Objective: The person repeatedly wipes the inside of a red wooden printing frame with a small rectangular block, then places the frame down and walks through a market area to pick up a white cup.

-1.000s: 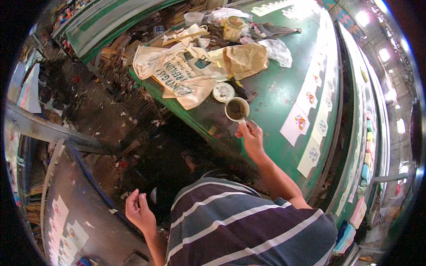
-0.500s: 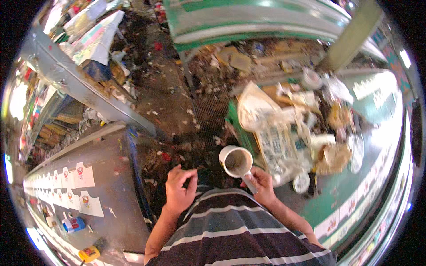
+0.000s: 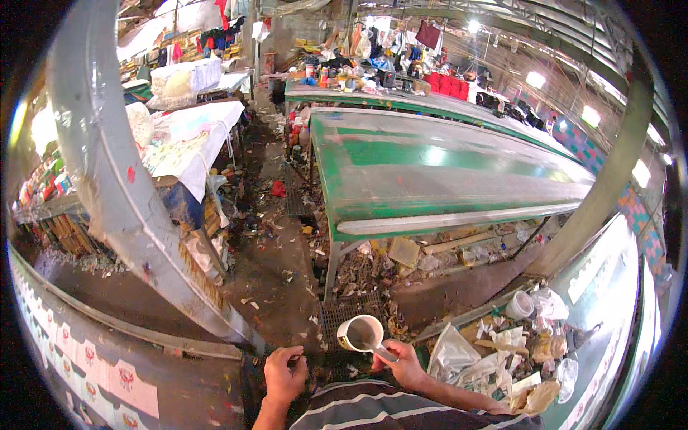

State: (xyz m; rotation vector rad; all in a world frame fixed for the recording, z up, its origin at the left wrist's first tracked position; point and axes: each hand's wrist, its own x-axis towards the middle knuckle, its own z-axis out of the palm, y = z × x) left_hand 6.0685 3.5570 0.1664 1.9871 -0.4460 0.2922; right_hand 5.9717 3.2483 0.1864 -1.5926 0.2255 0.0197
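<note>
My right hand (image 3: 405, 368) grips the handle of a white cup (image 3: 343, 338), out in front of my body. Greyish-brown contents show inside the cup, but I cannot make out what they are. Left of it, my left hand (image 3: 284, 378) hangs over the floor with loosely bent fingers and a gap by the thumb; nothing shows in it. Beside my right forearm, a heap of crumpled plastic, paper and tubs (image 3: 527, 344) lies on a green table (image 3: 605, 287).
A grey post (image 3: 118, 165) leans at the left, above a table with rows of printed fabric pieces (image 3: 132, 383). Ahead stands a long green-and-grey table (image 3: 444, 168), with litter under it. A littered walkway (image 3: 269, 251) runs past its left end. Another post (image 3: 602, 186) rises at the right.
My view has tilted up, bringing the far room into sight. The cup stays in my right hand, now lower in view. My left hand's fingers are more curled than before.
</note>
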